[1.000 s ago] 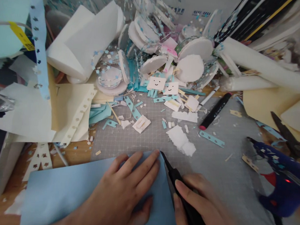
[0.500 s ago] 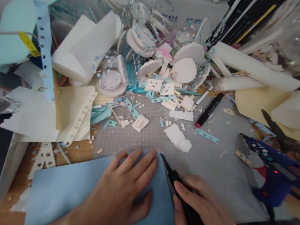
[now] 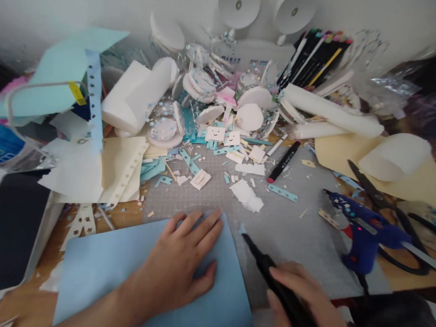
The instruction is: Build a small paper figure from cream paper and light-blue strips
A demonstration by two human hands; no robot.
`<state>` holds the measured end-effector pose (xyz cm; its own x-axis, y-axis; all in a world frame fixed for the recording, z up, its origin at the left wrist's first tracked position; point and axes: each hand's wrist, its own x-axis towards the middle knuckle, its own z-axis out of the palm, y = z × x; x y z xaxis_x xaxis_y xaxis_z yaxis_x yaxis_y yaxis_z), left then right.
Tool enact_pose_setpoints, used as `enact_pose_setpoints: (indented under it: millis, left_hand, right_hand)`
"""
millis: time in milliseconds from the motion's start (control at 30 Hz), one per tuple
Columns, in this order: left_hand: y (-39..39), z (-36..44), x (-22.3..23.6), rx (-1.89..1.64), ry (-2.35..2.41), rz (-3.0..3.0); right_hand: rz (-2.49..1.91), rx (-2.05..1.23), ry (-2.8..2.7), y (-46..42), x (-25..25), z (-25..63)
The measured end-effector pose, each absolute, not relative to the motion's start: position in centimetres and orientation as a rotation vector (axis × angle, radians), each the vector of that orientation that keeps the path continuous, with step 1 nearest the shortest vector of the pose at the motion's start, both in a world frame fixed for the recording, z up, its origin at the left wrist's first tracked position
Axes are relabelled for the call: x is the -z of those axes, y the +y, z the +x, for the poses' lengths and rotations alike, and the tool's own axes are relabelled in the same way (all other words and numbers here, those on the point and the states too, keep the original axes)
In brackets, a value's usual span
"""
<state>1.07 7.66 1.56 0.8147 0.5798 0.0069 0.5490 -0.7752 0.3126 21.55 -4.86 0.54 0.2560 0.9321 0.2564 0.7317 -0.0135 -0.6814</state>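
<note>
My left hand [image 3: 185,258] lies flat, fingers stretched out, on a sheet of light blue paper [image 3: 109,250] on the grey gridded mat. My right hand [image 3: 306,297] is wrapped round a long black tool [image 3: 271,272] that tapers to a narrow tip; its exact kind is unclear. The tool points away from me, just right of the paper's right edge and apart from it. A small light blue scrap [image 3: 242,227] shows at its tip. The lower part of the tool runs out of view.
Paper scraps [image 3: 247,195] and a black marker [image 3: 283,161] lie ahead on the mat [image 3: 283,224]. At right are a blue glue gun [image 3: 363,232] with a red light and black scissors [image 3: 378,202]. White discs [image 3: 249,117] and rolled paper [image 3: 134,97] crowd the back.
The black tool has come off the blue paper's right edge and moved right, and a small blue scrap now shows at its tip. My left hand stays on the paper. The view has tilted up.
</note>
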Motion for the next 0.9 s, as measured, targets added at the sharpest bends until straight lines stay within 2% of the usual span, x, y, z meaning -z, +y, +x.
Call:
enact_pose_setpoints:
  millis: [133,267,367,467,567,733,900]
  left_hand:
    - [7.5,1.2,-1.8,-0.141,0.857,2.686]
    - [7.4,1.2,-2.5,-0.216,0.873,2.628]
    - [7.0,0.8,-3.5,-0.442,0.951,2.442]
    - [6.4,0.5,-4.9,-0.711,1.01,2.066]
    - [5.5,0.5,-6.4,-0.782,0.935,1.676]
    - [3.8,0.8,-7.9,-0.738,0.758,1.301]
    - [2.7,0.6,-7.7,-0.751,0.863,1.27]
  right_hand:
    - [-1.912,-0.061,-1.469,-3.4,-0.8,24.7]
    - [-1.876,-0.07,-1.458,-1.7,-1.4,25.9]
    - [-1.716,-0.279,-1.343,-1.9,-1.9,24.8]
    - [-1.36,-0.728,-1.121,-2.7,-2.4,23.0]
    - [-1.032,-1.011,-0.992,-3.3,-3.1,21.6]
    - [-0.88,-1.237,-0.918,-4.4,-3.7,20.5]
    - [-0.882,-1.261,-0.89,-5.7,-3.6,19.9]
